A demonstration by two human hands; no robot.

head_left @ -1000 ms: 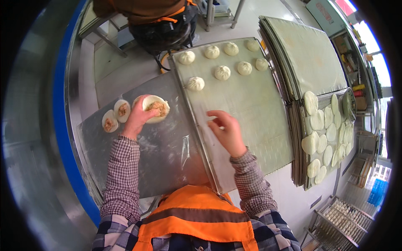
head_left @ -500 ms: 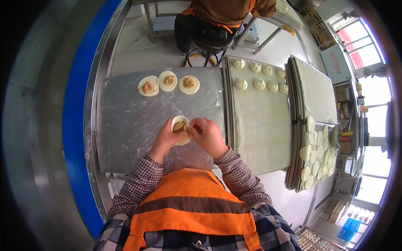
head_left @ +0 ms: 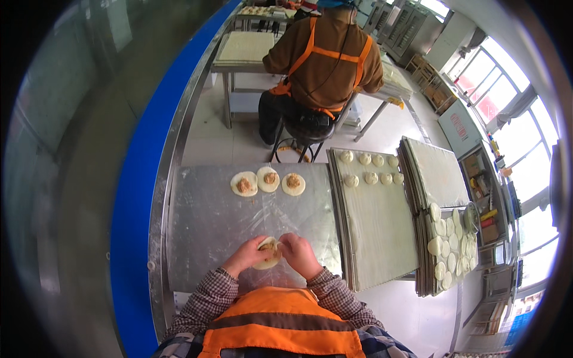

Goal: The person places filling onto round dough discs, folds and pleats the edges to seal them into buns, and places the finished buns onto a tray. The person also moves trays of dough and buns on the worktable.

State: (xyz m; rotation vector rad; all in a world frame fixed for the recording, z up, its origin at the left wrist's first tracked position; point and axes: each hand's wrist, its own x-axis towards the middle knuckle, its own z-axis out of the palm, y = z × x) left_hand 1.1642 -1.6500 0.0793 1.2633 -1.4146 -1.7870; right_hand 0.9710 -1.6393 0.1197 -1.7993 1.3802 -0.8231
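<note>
My left hand (head_left: 250, 255) cups a round dough wrapper (head_left: 270, 262) with a lump of brownish filling on it, its thumb lying over the filling. The fingers of my right hand (head_left: 298, 252) pinch the wrapper's right edge. Both hands hold it low over the near part of the metal table. Farther off on the same table lie three flat wrappers topped with filling: a left one (head_left: 244, 184), a middle one (head_left: 268, 179) and a right one (head_left: 293, 184).
Right of the metal table (head_left: 206, 232), a stacked tray (head_left: 382, 232) bears two rows of pleated buns (head_left: 371, 178). Beyond it are another tray stack (head_left: 436, 179) and many plain dough wrappers (head_left: 452, 243). A person (head_left: 334, 65) in an orange apron sits on a stool ahead, back turned.
The view has tilted up, so the table sits lower and more of the seated person shows. My hands stay on the wrapper, my right fingers still pinching its edge.
</note>
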